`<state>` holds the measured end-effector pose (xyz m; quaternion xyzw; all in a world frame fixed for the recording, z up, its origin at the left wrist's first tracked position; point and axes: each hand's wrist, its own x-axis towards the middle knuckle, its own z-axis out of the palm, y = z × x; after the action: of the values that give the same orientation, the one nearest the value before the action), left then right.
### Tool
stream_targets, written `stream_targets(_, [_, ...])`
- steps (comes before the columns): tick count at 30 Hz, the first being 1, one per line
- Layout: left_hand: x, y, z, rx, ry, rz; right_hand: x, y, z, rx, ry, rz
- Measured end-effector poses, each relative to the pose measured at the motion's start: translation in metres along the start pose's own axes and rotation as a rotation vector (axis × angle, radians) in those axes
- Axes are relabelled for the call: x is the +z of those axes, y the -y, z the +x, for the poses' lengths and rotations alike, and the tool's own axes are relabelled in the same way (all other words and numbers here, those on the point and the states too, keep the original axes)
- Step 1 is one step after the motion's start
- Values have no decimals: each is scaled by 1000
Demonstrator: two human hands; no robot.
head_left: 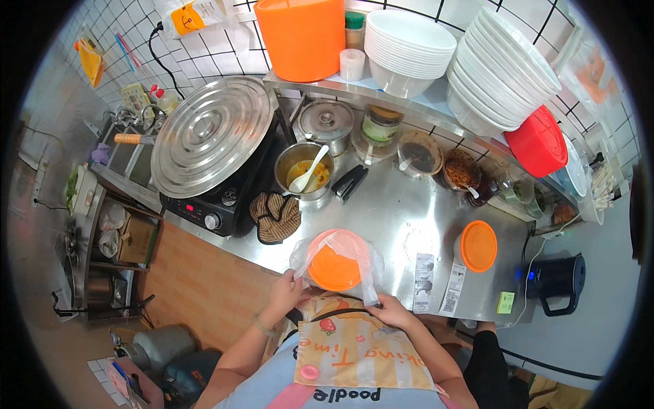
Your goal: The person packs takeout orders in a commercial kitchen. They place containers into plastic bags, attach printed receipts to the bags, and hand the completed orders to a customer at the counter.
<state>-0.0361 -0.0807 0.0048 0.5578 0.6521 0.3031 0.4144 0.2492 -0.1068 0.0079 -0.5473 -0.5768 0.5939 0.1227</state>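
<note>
Near the steel counter's front edge, right before my body, a round container with an orange lid [333,270] stands inside a thin translucent plastic bag [371,260]. The bag's film covers the far part of the lid, and the near part shows bare. My left hand [285,295] pinches the bag's left edge. Its right edge is held between the fingers of my right hand [392,311]. Both hands are low, close to my printed apron [352,353]. The container's sides are mostly hidden.
A second orange-lidded container [479,246] sits at the right by two printed slips [423,282]. Behind the bag are a striped mitt [277,217], a steel pot with a white spoon [280,173] and black tongs [350,183]. An induction cooker [194,210] stands left.
</note>
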Motion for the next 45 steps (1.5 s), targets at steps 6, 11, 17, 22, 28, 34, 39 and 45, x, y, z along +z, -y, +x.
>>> stream_targets(6, [-48,-62,5,-207,203,-992,-23,56,-17,-113,-46,808])
stream_targets(11, [-63,-140,17,-48,382,-885,-46,122,-10,-349,-103,808])
stream_targets(17, [-53,-183,13,-89,368,-970,-48,131,2,-446,-185,613])
stream_targets(22, [-35,-176,25,-16,477,-741,-68,130,-14,-356,-229,345])
stream_targets(28, [-4,-166,26,-27,497,-632,-99,131,-45,-303,-208,-125])
stream_targets(34, [1,-163,21,34,584,-520,-266,129,-101,-317,-1117,-214])
stream_targets(39, [14,-145,15,204,343,-476,-455,98,-141,258,-1761,-648])
stream_targets(45, [17,-122,13,210,199,-352,-515,69,-128,759,-1541,-694])
